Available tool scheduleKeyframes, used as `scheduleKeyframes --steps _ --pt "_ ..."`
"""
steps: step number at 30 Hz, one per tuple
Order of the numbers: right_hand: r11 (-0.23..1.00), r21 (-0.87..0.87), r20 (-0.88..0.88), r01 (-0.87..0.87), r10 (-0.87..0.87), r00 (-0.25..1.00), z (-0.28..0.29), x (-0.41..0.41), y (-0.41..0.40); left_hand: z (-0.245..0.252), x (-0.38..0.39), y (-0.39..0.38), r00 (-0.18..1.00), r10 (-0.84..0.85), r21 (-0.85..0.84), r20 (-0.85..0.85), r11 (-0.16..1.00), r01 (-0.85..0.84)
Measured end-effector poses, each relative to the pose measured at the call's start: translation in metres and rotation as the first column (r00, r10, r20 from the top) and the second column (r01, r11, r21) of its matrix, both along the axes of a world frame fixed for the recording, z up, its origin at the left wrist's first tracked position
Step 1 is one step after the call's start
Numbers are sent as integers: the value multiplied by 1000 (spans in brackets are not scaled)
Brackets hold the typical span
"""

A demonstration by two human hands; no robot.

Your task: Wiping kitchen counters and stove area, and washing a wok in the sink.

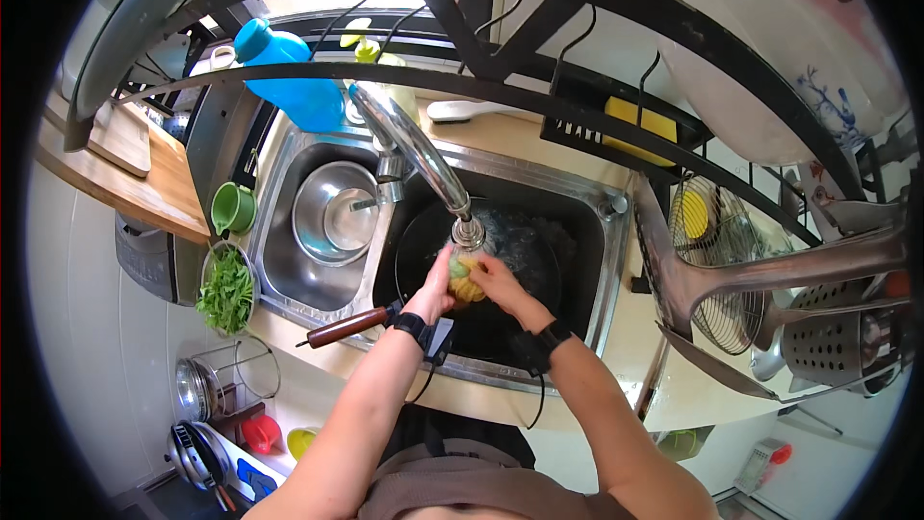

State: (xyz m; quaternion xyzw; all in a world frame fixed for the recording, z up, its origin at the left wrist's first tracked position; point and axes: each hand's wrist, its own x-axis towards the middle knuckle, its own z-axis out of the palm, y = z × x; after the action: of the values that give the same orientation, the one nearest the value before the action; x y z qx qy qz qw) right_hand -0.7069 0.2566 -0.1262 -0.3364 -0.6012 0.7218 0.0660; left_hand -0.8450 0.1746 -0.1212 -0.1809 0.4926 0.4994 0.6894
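My left hand [435, 287] and my right hand [505, 290] meet under the spout of a chrome faucet [422, 152]. Between them they grip a yellow and green scrubber [466, 283], apparently a sponge or cloth; fingers cover part of it. Water runs from the faucet head onto it. Below lies a dark wok [408, 260] in the right-hand basin of a steel double sink [613, 260], with water splashing inside. The wok's brown wooden handle [346, 326] sticks out to the left, over the sink's front rim. Both wrists wear black straps.
In the left basin sits a steel bowl [307, 213]. Left of the sink are a green cup [234, 208] and leafy greens [227, 292] in a container. A black dish rack [462, 76] arches overhead. Utensils including a metal ladle [794, 271] hang at right. A blue bottle [289, 76] stands behind.
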Motion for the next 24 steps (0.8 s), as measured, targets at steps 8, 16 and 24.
scheduleKeyframes --steps 8,16,24 --pt "899 393 -183 195 -131 974 94 -5 -38 3 32 -2 953 229 337 196 897 -285" --pt "650 743 14 159 -252 968 91 -8 -48 -24 38 -20 968 221 405 -122 901 -155" --pt "842 491 549 -226 -97 830 38 -24 12 -3 35 -4 868 88 237 -488 971 35"
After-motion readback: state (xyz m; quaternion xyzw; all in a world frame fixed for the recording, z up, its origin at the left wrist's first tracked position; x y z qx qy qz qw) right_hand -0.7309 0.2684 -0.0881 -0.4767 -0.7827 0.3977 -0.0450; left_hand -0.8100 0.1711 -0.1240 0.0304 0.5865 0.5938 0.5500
